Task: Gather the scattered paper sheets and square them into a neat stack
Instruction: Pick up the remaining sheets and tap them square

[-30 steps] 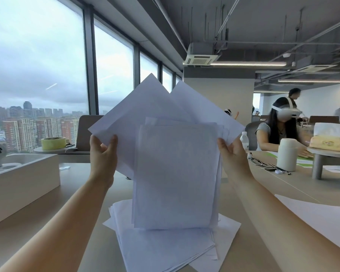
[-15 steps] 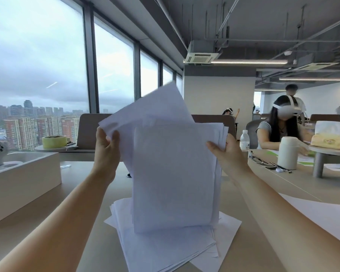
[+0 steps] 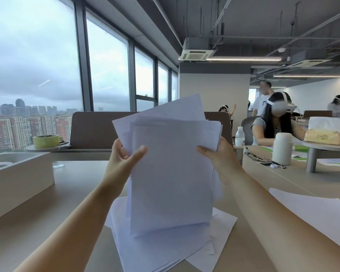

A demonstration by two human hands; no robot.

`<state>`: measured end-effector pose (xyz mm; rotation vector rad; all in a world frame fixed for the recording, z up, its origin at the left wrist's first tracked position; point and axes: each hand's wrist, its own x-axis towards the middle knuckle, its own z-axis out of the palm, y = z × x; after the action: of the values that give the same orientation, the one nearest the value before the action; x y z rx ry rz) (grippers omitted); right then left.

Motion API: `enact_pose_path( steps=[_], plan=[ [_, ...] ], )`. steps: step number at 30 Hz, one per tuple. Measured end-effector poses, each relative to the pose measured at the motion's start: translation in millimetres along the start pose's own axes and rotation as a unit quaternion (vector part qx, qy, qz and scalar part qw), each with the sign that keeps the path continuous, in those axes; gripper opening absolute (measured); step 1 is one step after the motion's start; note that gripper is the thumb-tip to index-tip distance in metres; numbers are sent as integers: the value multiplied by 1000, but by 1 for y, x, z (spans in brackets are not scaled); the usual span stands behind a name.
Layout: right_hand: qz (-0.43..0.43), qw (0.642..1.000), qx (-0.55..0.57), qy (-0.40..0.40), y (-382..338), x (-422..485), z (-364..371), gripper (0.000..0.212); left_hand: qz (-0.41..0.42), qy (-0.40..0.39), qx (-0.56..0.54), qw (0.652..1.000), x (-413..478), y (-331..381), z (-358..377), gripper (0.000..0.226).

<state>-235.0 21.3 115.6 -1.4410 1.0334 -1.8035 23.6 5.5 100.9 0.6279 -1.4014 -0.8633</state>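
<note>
1. Left hand (image 3: 124,160): raised at chest height in front of the wearer, forearm reaching up from the lower left. Thumb lies across the front of the held sheets, other fingers go behind them; closed on the left edge of the bundle.
2. Right hand (image 3: 217,154): raised level with the left, forearm coming in from the lower right. Fingers wrap the right edge of the same bundle, closed on it, palm turned inward.
3. Held bundle of white paper sheets (image 3: 171,173): upright between the two hands, above the counter. Front sheets roughly aligned; one rear sheet is skewed and its corner sticks out at the top. Lower edge hangs just over the loose pile; whether it touches cannot be told.
4. Loose pile of white paper sheets (image 3: 161,250): flat on the beige counter (image 3: 28,232), fanned, edges uneven, directly beneath the bundle.
5. Further white sheets (image 3: 312,214): flat on the counter at the right, well apart from the pile, not yet gathered.
6. Step in hand, as judged: squaring a part-gathered bundle.
7. Next move, as judged: loosen both grips slightly, tap the lower edge on the counter so the skewed sheet drops level, then take up the remaining sheets.
</note>
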Motion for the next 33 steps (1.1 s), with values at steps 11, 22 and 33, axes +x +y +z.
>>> enact_pose_path(
  steps=[11,22,33],
  plan=[
    [-8,995,61,-75,-23,8,4,62,0,83,-32,996,0,-2,5,2],
    [36,998,-39,-27,18,-17,7,39,16,73,36,997,-17,-15,18,28],
    [-26,999,-40,21,17,-33,11,16,47,70,41,996,-18,-9,29,27]
  ],
)
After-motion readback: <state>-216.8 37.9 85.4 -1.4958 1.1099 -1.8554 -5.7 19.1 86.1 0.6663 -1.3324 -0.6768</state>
